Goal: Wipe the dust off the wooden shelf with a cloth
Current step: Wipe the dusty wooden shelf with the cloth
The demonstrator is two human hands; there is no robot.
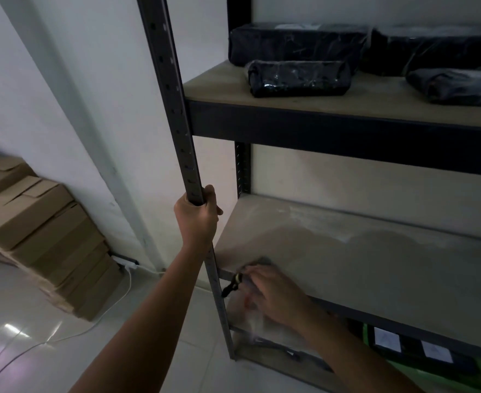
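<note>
Dim overall, with a cool grey cast and murky shadow under the upper shelf board (318,109). Bright glare patches on the glossy floor tiles (12,330) at lower left. Heavily motion-blurred around the right hand (276,293) and the cloth (257,263) beneath it; sharper on the left hand (196,217). Visibly bowed by the wide lens along the metal upright (171,89). Soft and grainy on the dark wrapped packages (298,78).

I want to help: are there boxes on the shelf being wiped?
No. The wooden shelf holds only the cloth under the right hand.
</note>
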